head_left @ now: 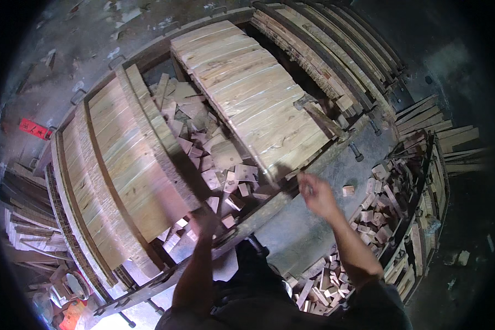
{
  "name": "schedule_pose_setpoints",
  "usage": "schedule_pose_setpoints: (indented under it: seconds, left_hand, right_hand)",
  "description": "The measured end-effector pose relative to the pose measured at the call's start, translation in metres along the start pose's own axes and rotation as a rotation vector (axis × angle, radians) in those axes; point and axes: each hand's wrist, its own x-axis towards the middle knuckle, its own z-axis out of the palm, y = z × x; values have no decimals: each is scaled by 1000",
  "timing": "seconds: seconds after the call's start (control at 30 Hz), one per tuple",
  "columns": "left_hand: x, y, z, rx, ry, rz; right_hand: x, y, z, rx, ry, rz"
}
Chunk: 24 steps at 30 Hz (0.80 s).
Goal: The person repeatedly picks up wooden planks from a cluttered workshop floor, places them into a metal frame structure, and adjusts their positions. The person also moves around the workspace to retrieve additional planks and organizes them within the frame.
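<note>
My left hand [203, 221] is at the near end of a long wooden beam [158, 137], above loose wood blocks. Shadow hides its fingers, so its grip is unclear. My right hand [317, 197] is raised beside the near corner of a panel of pale boards [253, 91] laid edge to edge. Its fingers are curled together; whatever they may hold is too small to make out. Small wood blocks and offcuts [225, 154] fill the gap between this panel and the beam. Left of the beam, another board panel [129, 159] lies under a crosswise strip [102, 159].
A long frame rail [264, 212] with bolts [357, 152] runs along the near side. Several long curved beams [335, 41] lie at the far right. A bin of wood blocks [377, 217] stands at my right, and stacked strips [30, 214] are at the left.
</note>
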Motion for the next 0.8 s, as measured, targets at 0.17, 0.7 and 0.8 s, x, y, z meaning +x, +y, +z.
schedule_pose_setpoints:
  seconds: [0.17, 0.7, 0.8]
  left_hand:
    - [9, 1, 10, 50, -76, -179]
    - [-46, -61, -16, -634, 61, 64]
    - [-80, 28, -77, -556, 148, 32]
  right_hand:
    - [150, 83, -54, -85, 70, -53]
    - [212, 94, 9, 1449, -174, 665]
    - [168, 19, 159, 1296, 166, 620]
